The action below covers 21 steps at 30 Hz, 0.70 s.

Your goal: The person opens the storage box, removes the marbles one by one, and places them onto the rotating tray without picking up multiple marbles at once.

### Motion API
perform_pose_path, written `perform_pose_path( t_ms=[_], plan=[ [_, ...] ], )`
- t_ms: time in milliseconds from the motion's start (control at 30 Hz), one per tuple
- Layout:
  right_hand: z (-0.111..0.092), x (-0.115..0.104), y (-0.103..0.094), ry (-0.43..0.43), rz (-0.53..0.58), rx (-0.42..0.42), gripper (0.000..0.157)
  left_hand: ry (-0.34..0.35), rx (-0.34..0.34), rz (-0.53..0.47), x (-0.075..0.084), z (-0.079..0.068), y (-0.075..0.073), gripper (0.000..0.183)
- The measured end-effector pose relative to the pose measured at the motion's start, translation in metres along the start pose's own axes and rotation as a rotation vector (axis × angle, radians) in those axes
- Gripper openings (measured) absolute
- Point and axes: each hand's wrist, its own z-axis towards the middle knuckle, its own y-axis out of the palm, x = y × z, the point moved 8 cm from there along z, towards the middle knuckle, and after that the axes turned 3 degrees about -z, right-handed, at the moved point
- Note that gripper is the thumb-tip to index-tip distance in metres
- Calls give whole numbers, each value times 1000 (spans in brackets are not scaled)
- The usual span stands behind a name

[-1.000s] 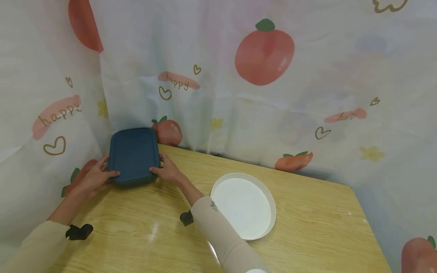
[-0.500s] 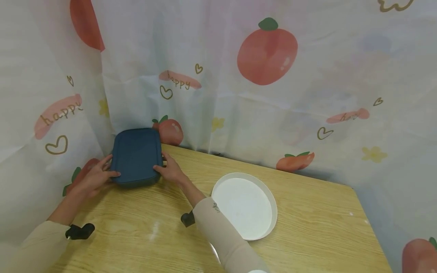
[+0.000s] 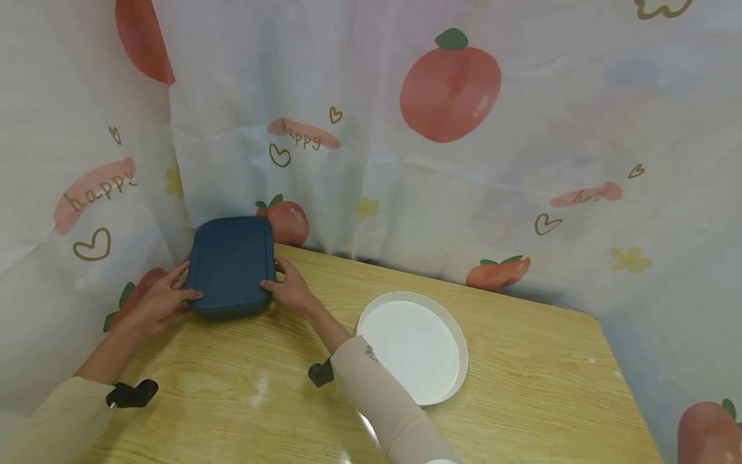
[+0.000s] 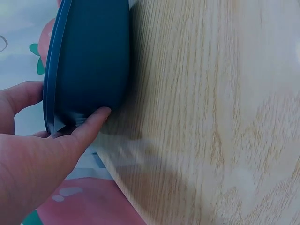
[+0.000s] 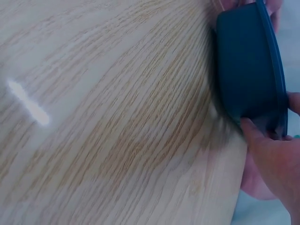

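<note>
A dark blue rectangular lidded box point(image 3: 230, 261), like a lunch box, sits at the back left corner of the wooden table. My left hand point(image 3: 158, 303) grips its left side, with the thumb on the lid's edge. On the opposite side my right hand point(image 3: 292, 290) holds it the same way, thumb over the rim. The left wrist view shows fingers along the side wall of the box point(image 4: 93, 51), one fingertip near its base. In the right wrist view a fingertip presses low on the box point(image 5: 243, 61), close to the tabletop. The lid is on, hiding the inside.
A round white shallow tray point(image 3: 414, 348) lies on the table point(image 3: 522, 374) to the right, partly behind my right sleeve point(image 3: 382, 386). A fruit-printed curtain point(image 3: 359, 96) hangs along the back and left, right behind the box. The table's right edge slopes down at far right.
The box has shifted slightly to the right, and my right hand has moved with it. My left hand keeps nearly the same place and grip. The tray has not moved.
</note>
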Motion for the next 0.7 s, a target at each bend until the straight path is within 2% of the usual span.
perform_pose_path(
  t_ms=[133,333,700],
  plan=[
    [-4,1,-3,-5,26,0,69,6,8,-1,3,-2,2,89],
    [-12,-1,-5,-11,126,-20,71,21,12,6,7,-6,6,87],
    [-29,-9,-20,0,196,20,69,37,13,42,19,-9,13,87]
  ],
)
